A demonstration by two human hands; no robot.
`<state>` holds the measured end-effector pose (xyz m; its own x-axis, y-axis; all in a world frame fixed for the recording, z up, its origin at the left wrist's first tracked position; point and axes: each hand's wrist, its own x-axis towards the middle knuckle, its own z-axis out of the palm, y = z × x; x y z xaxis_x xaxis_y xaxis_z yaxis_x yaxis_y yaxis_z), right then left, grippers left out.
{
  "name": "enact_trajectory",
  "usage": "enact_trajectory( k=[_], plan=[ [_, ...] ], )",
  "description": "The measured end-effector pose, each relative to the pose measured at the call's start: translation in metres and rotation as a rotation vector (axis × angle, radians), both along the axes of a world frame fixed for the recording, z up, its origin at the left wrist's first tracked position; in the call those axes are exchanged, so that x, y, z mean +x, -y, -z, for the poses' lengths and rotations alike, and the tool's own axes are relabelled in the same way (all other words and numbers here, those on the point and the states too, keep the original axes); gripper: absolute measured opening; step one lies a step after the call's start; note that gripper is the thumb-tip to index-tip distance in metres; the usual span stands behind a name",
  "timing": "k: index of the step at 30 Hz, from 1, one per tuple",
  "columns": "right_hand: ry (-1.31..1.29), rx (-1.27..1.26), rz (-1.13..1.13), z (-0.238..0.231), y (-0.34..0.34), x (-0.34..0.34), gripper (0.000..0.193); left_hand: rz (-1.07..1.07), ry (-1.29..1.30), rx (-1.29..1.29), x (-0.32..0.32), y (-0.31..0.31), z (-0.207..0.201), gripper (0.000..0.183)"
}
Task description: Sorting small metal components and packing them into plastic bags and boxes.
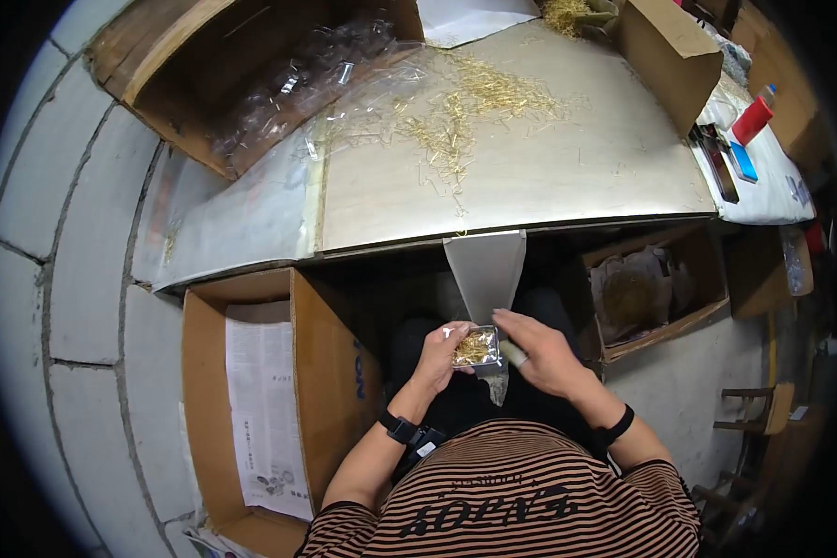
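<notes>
Over my lap, my left hand [440, 355] is closed round the near-left side of a small clear plastic box [496, 346]. Thin gold-coloured wire pieces [475, 348], possibly pins or clips, fill it. My right hand [546, 356] is held flat at the box's right side, fingers stretched out together; whether it touches the box I cannot tell. Something pale is wrapped round one of its digits. Just beyond the box, a pale sloping chute [486, 270] hangs from the table edge. More gold wire pieces [465, 107] lie scattered across the tabletop [586, 177].
A carton of clear plastic boxes [298, 79] lies on the table's far left. Below stands a newspaper-lined carton [330, 372], with another open box [665, 325] under the table's right side. A red cylinder [751, 121] and blue item [743, 162] sit at right. A wooden stool [767, 409] stands lower right.
</notes>
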<state>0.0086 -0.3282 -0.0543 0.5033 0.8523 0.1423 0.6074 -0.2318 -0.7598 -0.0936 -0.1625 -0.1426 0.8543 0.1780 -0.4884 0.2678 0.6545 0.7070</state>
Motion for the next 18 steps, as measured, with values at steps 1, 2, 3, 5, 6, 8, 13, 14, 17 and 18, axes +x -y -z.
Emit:
enact_trajectory(
  k=[1, 2, 3, 5, 6, 8, 13, 14, 17, 18],
  plan=[
    [0.099, 0.061, -0.050, -0.002, -0.008, -0.006, 0.042, -0.006, 0.001, 0.005, 0.002, 0.002, -0.003, 0.023],
    [0.184, -0.003, -0.159, 0.001, -0.013, -0.010, 0.050, -0.112, 0.060, 0.084, 0.005, 0.007, -0.004, 0.022],
    [0.264, -0.020, -0.229, 0.002, -0.017, -0.017, 0.051, -0.219, 0.120, 0.164, 0.007, 0.008, -0.009, 0.022],
    [0.427, -0.085, -0.222, 0.000, -0.020, -0.017, 0.052, -0.235, 0.093, 0.134, 0.003, 0.007, -0.022, 0.023],
    [0.429, -0.079, -0.229, -0.003, -0.021, -0.016, 0.052, -0.244, 0.105, 0.095, 0.002, 0.006, -0.028, 0.024],
    [0.451, -0.129, -0.199, -0.008, -0.023, -0.013, 0.052, -0.261, 0.106, 0.053, -0.002, 0.005, -0.036, 0.027],
    [0.350, 0.013, -0.197, -0.015, -0.035, -0.023, 0.058, -0.328, 0.174, 0.039, -0.003, 0.001, -0.041, 0.023],
    [0.427, -0.024, -0.231, -0.016, -0.038, -0.023, 0.056, -0.375, 0.146, 0.100, -0.003, 0.002, -0.041, 0.021],
    [0.538, -0.113, -0.253, -0.018, -0.039, -0.024, 0.053, -0.359, 0.117, 0.134, -0.006, 0.003, -0.038, 0.021],
    [0.576, -0.163, -0.243, -0.018, -0.037, -0.023, 0.053, -0.368, 0.100, 0.113, -0.005, 0.004, -0.037, 0.020]
  ],
)
